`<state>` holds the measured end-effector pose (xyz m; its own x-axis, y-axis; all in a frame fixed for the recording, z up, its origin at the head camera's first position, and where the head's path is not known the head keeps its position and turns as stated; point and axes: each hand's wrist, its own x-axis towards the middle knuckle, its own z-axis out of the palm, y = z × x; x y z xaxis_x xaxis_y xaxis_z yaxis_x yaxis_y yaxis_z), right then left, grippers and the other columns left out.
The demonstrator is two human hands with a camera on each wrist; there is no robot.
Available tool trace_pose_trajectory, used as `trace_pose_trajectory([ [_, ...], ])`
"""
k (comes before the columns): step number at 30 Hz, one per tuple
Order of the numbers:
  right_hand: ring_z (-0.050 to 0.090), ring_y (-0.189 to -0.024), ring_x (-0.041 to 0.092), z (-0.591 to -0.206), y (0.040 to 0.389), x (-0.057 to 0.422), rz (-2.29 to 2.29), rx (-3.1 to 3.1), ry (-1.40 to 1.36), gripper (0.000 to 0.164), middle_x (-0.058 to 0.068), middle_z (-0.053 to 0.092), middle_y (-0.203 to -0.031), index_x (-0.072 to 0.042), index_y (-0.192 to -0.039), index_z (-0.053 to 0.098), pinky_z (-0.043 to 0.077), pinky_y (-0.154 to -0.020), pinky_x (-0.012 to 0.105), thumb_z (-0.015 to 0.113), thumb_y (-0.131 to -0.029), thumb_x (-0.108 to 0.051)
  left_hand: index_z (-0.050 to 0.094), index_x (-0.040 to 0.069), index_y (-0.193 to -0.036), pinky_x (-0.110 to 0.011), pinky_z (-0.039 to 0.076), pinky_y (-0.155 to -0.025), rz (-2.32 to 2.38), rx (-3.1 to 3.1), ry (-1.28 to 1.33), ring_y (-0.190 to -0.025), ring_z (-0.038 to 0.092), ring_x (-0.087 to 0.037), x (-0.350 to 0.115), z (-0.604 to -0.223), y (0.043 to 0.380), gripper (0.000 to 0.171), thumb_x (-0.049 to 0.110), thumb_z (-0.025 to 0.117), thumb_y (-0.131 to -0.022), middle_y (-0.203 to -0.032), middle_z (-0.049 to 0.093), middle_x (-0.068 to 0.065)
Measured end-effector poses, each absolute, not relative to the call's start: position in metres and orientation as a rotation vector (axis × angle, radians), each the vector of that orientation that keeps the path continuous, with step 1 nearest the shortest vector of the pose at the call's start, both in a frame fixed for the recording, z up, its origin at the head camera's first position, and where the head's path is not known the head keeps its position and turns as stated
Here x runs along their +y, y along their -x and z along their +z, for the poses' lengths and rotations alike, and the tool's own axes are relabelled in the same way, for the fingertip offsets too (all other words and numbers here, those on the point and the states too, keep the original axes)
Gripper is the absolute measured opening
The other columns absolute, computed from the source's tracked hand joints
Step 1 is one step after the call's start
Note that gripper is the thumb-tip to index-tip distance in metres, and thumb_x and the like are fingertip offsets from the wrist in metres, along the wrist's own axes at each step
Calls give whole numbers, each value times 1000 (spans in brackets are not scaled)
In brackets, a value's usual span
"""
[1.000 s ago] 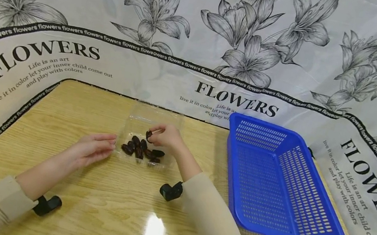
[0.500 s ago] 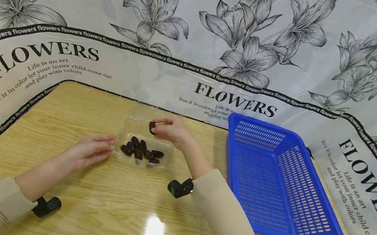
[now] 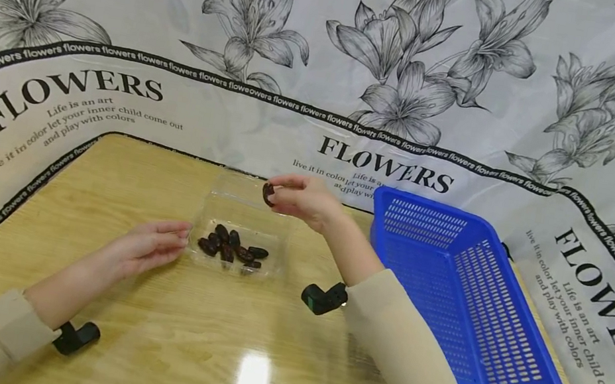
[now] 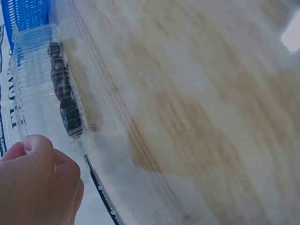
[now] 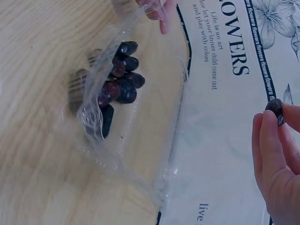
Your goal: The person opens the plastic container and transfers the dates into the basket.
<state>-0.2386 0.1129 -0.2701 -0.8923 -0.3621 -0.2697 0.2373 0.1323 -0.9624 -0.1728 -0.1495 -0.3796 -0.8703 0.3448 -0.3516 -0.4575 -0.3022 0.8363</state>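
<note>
My right hand (image 3: pixel 306 200) holds a dark brown date (image 5: pixel 275 110) between thumb and fingertips, raised over the far part of a clear plastic box (image 3: pixel 278 241). The box stands with its lid (image 3: pixel 236 186) folded back toward the wall. Several glossy dates (image 3: pixel 228 246) lie inside, mostly in its near left half. At the box's left edge is my left hand (image 3: pixel 154 245). In the left wrist view the left hand's thumb and forefinger (image 4: pixel 40 145) pinch the plastic rim, and dates show through the clear side.
A blue perforated plastic basket (image 3: pixel 426 318) stands to the right on the wooden table (image 3: pixel 164 337), partly covered by my right forearm. Black camera mounts (image 3: pixel 323 297) hang at the wrists. Behind the table rises a white flower-printed cloth (image 3: pixel 272 112).
My right hand has lifted one date out from among the others and carried it up, away and to the right. The left hand stays at the box's edge.
</note>
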Motion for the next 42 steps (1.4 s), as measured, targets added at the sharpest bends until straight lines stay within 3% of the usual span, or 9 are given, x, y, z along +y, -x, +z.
trace_pose_trajectory([
  [8,62,-82,14,-257,234,141,-1872,1954,136,44,14,57,-107,12,-129,45,49,-88,36,52,-86,14,11,-4,-146,-20,47,-85,2188,1458,128,-94,54,-6,-150,-381,171,67,-2,51,-93,-119,43,-2],
  [17,64,-82,13,-243,234,183,-1944,1962,94,46,14,54,-111,12,-133,39,52,-80,27,49,-88,13,12,-4,-146,-20,46,-88,2178,1471,139,-96,54,-6,-150,-377,171,68,-1,53,-92,-121,43,-2],
  [22,65,-80,14,-238,232,209,-2005,1951,70,28,5,62,-95,0,-109,60,53,-78,25,49,-87,15,12,-5,-146,-20,47,-85,2177,1486,131,-94,55,-6,-149,-375,173,68,-2,53,-91,-121,44,-3],
  [26,65,-80,14,-235,229,228,-2042,1931,40,32,4,64,-92,-12,-86,69,53,-77,25,51,-86,15,12,-4,-146,-20,47,-84,2179,1481,137,-93,55,-6,-149,-376,173,67,-3,52,-92,-120,45,-2],
  [33,66,-81,14,-238,223,258,-2040,1940,57,34,4,64,-92,-13,-84,70,53,-76,24,50,-87,14,12,-5,-146,-19,48,-83,2182,1470,145,-94,55,-6,-150,-376,172,68,-2,53,-92,-115,48,0],
  [42,67,-73,16,-251,228,286,-2123,1866,-16,36,6,68,-80,-10,-81,72,54,-70,24,48,-87,16,12,-5,-146,-20,47,-84,2192,1447,151,-93,55,-6,-151,-377,172,69,-2,54,-91,-114,49,0],
])
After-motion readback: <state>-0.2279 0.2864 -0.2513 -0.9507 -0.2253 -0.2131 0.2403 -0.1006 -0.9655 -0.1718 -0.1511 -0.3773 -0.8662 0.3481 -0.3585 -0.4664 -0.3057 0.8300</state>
